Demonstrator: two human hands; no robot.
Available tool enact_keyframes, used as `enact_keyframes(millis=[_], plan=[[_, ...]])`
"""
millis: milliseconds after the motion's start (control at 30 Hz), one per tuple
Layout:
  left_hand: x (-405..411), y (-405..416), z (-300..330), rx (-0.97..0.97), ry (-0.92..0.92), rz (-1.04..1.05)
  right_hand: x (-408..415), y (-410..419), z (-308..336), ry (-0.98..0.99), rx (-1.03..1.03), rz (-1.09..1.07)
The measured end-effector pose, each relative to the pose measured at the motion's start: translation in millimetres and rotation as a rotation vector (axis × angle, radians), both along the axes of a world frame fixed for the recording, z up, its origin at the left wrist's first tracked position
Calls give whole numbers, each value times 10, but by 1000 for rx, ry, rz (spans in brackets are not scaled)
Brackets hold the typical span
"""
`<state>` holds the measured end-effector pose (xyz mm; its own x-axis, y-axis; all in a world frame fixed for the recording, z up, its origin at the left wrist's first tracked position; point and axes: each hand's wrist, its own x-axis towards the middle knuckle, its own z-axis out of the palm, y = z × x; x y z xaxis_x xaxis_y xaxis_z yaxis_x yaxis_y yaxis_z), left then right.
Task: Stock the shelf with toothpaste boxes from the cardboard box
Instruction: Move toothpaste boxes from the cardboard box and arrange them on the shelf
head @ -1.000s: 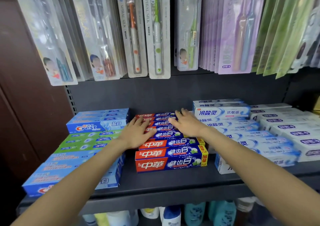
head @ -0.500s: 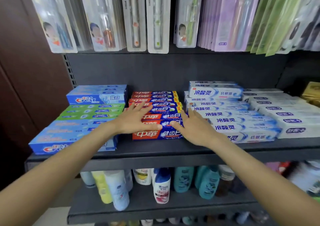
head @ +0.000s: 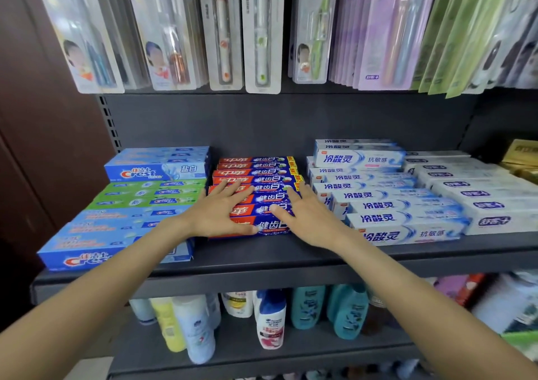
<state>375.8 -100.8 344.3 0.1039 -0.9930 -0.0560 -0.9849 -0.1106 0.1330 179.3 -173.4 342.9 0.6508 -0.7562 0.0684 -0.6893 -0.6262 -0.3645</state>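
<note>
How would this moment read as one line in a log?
left hand: flat on red-and-blue toothpaste boxes | right hand: flat on same stack | shelf: stocked | cardboard box: unseen

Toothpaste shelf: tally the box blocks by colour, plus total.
Blue Crest blocks: 2, one at the back, one at the front
Green block: 1
Red-and-blue block: 1
White-and-blue block: 1
White block with purple marks: 1
Gold block, far right, partly cut off: 1
Total: 7
</note>
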Motion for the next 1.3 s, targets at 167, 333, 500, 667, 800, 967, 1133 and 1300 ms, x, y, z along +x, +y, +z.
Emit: enact_keyframes(millis=[167, 333, 500, 667, 800, 967, 1133, 1300], plan=[[32, 6, 30, -18, 66, 15, -73, -368, 207, -155, -10, -17], [30, -15, 21, -15, 59, 34, 142, -508, 163, 31, -3, -46], [-3, -31, 21, 8, 35, 45, 272, -444, 93, 21, -29, -44], [65, -160, 200, -49, 301, 128, 287, -580, 13, -70, 98, -66], [133, -446, 188, -54, 126, 173, 371, -654, 27, -40, 71, -94], [172, -532, 87, -27, 122, 177, 478, -727, 39, 25, 87, -119], [165, -525, 94, -56, 142, 172, 503, -720, 101, -1, 59, -116], [178, -515, 70, -78, 161, 177, 500, -742, 113, 0, 55, -122]])
